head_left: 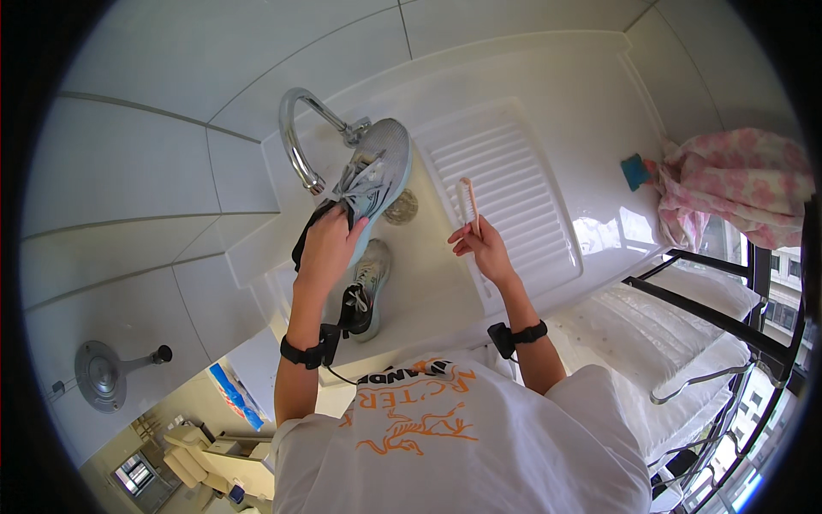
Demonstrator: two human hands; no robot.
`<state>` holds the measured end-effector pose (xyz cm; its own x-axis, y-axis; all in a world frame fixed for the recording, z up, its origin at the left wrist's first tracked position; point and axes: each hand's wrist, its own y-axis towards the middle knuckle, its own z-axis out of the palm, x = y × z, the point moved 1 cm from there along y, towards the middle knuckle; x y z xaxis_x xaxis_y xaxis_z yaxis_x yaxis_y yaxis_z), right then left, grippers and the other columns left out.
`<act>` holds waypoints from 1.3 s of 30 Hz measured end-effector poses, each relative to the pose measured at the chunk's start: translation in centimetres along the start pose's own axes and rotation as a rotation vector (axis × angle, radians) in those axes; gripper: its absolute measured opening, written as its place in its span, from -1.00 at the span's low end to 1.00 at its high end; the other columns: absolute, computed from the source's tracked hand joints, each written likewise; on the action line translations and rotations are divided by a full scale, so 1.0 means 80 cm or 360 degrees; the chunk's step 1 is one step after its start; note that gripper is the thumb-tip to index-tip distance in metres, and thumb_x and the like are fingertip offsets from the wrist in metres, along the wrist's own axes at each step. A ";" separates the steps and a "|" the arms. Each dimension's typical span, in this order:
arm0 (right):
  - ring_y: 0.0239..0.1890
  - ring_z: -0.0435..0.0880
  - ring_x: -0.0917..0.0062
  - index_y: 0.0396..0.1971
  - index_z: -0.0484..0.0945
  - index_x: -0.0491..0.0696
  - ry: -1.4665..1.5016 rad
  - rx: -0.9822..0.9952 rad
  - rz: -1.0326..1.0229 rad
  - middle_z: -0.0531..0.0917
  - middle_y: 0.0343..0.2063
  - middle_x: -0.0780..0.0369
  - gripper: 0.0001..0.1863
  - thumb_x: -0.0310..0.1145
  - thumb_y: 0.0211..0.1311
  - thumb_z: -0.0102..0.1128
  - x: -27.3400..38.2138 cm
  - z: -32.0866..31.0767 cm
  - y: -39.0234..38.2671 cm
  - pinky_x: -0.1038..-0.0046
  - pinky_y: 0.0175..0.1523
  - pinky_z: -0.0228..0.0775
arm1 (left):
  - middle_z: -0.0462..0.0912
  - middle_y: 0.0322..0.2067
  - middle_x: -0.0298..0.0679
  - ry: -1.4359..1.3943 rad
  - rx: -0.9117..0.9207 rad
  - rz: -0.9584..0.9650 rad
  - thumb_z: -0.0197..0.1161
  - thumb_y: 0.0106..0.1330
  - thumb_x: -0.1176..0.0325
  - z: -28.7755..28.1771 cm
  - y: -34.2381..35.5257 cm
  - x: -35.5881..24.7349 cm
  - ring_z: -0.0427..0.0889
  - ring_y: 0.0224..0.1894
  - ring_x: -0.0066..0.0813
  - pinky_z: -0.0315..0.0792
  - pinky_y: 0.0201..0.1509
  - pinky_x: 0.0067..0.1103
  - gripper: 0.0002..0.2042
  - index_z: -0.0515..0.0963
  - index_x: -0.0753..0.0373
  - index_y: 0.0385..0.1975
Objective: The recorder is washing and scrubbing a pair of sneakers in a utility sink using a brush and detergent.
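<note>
Holding a grey shoe [377,171] up over the white sink [428,283], the left hand [330,244] has its grip closed on the shoe's heel end, fingers wrapped about the opening near the laces. The shoe points away from the person, toe up toward the wall, just beside the chrome tap [298,137], whose spout curves over to its left. A round drain [401,206] shows in the basin right by the shoe's side.

The right hand [484,248] is raised over the basin, well apart from the left, with its grip closed on a brush [468,201]: a slim, pale-pink handle held upright between thumb and fingers, the head at the top. Behind it lies the ribbed washboard [514,197] moulded into the white worktop.

A second shoe [366,291], grey with a dark lining, lies in the basin below the left hand, toe away from the person. Both wrists wear black bands [518,336].

On the far right of the worktop a small blue sponge [635,171] sits touching a heap of pink patterned cloth [736,193]. A black metal rack [728,317] stands to the right of the sink over white bedding. Grey-white tiles cover the wall behind.
</note>
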<state>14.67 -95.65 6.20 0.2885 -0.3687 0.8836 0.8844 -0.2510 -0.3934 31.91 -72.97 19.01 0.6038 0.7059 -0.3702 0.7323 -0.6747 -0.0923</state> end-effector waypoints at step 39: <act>-0.35 0.65 0.49 -0.28 0.34 -0.09 0.0287 0.0113 -0.0016 0.67 -0.29 0.13 -0.96 -0.55 0.37 -0.09 0.047 0.041 0.041 0.46 -0.22 0.55 | 0.57 -0.52 0.06 -0.0334 -0.0351 -0.0476 0.25 0.33 0.24 -0.006 -0.098 0.039 0.52 -0.47 0.13 0.41 -0.40 -0.30 -0.72 0.52 0.38 -0.43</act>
<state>19.88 -94.96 9.08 0.2149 -0.5226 0.8251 0.9124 -0.1940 -0.3605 28.22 -65.39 19.03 0.2941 0.7890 -0.5394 0.9290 -0.3687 -0.0327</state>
